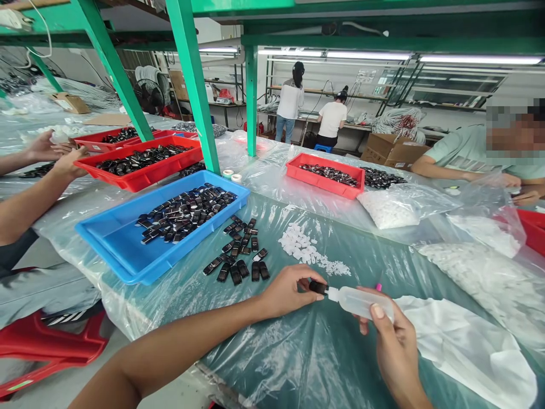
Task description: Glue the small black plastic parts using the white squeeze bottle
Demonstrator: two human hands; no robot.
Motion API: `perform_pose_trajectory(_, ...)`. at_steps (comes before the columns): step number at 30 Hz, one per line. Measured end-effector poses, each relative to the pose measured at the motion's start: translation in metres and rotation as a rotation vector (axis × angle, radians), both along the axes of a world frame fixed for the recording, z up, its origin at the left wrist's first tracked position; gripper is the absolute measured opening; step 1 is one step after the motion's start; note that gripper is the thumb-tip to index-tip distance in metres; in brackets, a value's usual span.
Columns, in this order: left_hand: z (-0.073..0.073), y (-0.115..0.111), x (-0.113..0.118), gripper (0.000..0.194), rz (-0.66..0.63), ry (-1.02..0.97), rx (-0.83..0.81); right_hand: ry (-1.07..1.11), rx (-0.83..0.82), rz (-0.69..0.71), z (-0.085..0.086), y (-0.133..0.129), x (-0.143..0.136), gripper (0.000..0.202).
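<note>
Head view: left hand has a small black piece in its grip, pinched between thumb and fingers. Right hand has its grip wrapped round a translucent squeeze bottle, tipped near horizontal, nozzle right up at the black piece; can't tell fill level. All of it held over the plastic-covered worktop, near side.

Containers: blue tray left of the hands, heap of black parts toward its far right end. Long red tray behind it, same load; back red tray beyond that, also dark parts. Small red tray across the worktop, loaded likewise, more piled just beside. Clear bag right of that, white bits inside. Loose: black bunch beside blue tray, white pile beyond the hands.
</note>
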State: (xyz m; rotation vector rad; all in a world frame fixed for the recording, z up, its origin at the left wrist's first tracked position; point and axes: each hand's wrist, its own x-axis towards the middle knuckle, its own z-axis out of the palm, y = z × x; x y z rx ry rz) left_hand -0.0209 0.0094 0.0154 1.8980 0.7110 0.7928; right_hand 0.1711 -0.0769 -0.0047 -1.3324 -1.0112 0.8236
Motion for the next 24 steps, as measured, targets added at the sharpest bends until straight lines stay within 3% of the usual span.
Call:
perform_pose_trajectory(9, -0.0020, -0.0003, -0.0011, 0.024, 0.046, 0.058, 0.072, -0.090, 0.003, -0.049, 0.0052, -0.0019, -0.0022, 0.035)
perform_pose_trajectory(17, -0.0030, 0.0002, -0.0019, 0.024, 0.034, 0.046, 0.067, -0.044, -0.033, 0.029, -0.0007, 0.0012, 0.0037, 0.029)
perform_pose_trajectory(24, -0.0010, -0.0004, -0.0002, 0.023, -0.017, -0.041, -0.080, 0.295, -0.071, 0.085, 0.0017, 0.0036, 0.0010, 0.032)
